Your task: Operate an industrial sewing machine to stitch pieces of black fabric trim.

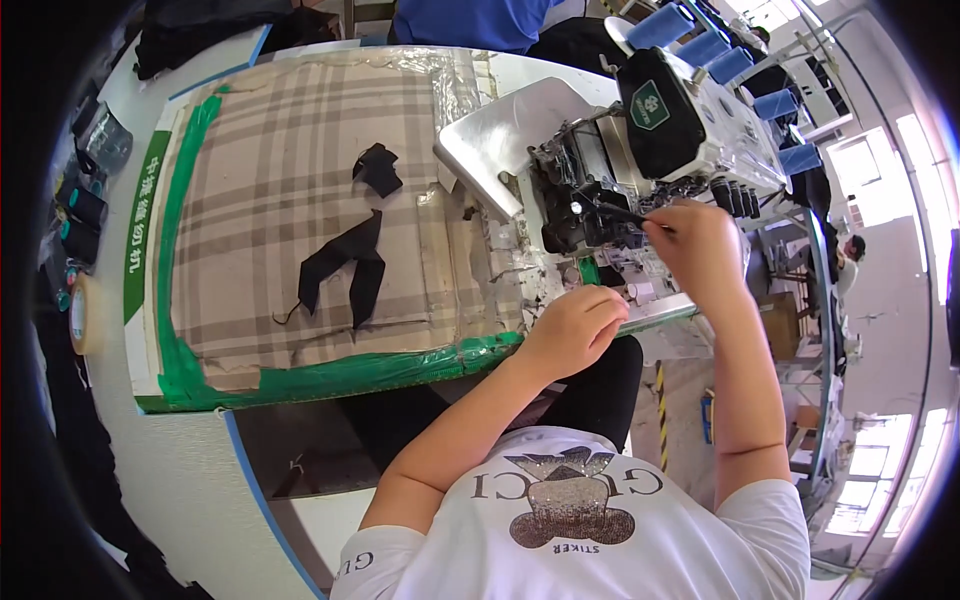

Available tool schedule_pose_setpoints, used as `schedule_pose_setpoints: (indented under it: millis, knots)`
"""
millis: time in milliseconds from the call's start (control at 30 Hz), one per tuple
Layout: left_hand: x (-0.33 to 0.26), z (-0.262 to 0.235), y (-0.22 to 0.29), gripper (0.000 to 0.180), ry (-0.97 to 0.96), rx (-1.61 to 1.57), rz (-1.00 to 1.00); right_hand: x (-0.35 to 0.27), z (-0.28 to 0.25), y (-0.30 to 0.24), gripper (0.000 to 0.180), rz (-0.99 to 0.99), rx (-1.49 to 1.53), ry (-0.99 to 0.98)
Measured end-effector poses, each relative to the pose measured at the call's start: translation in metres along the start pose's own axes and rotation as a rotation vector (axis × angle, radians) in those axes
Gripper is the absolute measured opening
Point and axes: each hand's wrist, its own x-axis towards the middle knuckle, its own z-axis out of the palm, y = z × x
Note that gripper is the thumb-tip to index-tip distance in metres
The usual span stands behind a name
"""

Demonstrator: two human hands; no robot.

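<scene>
An overlock sewing machine (pixel 690 115) stands in front of me on the right, its front opened so the inner metal parts (pixel 575 205) show. My right hand (pixel 695 245) is closed around a slim dark tool (pixel 620 212), whose far end points left into those parts. The tool's exact kind cannot be made out. Lower down, my left hand (pixel 578 328) rests at the machine's near edge with its fingers curled together; whatever they may hold is hidden. Two black fabric pieces, a small one (pixel 378 170) and a forked one (pixel 345 265), lie to the left on the checked cloth.
Checked cloth (pixel 260 180) covers the table, edged with green tape (pixel 350 375). A shiny metal plate (pixel 500 130) juts out left of the machine. Blue thread cones (pixel 660 25) stand behind it. A tape roll (pixel 80 315) lies far left. Another person in blue (pixel 465 22) sits beyond the table.
</scene>
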Motion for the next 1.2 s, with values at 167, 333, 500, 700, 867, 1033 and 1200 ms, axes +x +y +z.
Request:
schedule_pose_setpoints:
  millis: [167, 333, 500, 700, 867, 1033, 1200]
  knots:
    - [0.001, 0.002, -0.001, 0.011, 0.012, -0.043, 0.007, 0.006, 0.004, -0.002, 0.009, -0.053, -0.119, 0.025]
    - [-0.001, 0.001, -0.003, 0.011, 0.023, -0.034, 0.003, 0.011, -0.013, 0.001, 0.013, -0.063, -0.025, -0.101]
    - [0.001, 0.002, -0.002, 0.012, 0.007, -0.042, 0.001, 0.013, 0.001, -0.001, 0.015, 0.017, -0.043, -0.061]
    - [-0.001, 0.001, -0.003, 0.012, 0.003, -0.031, -0.012, 0.02, -0.019, -0.011, 0.016, 0.006, -0.119, -0.064]
    - [-0.001, 0.0, -0.003, 0.012, 0.01, -0.025, -0.01, 0.017, 0.001, -0.009, 0.019, -0.071, -0.342, -0.121]
    - [-0.002, 0.002, -0.005, 0.013, 0.009, -0.025, -0.003, 0.026, 0.002, -0.014, 0.01, -0.125, -0.54, -0.176]
    - [-0.005, 0.001, -0.006, 0.014, 0.029, -0.025, -0.01, 0.037, -0.014, -0.013, 0.011, -0.13, -0.407, -0.185]
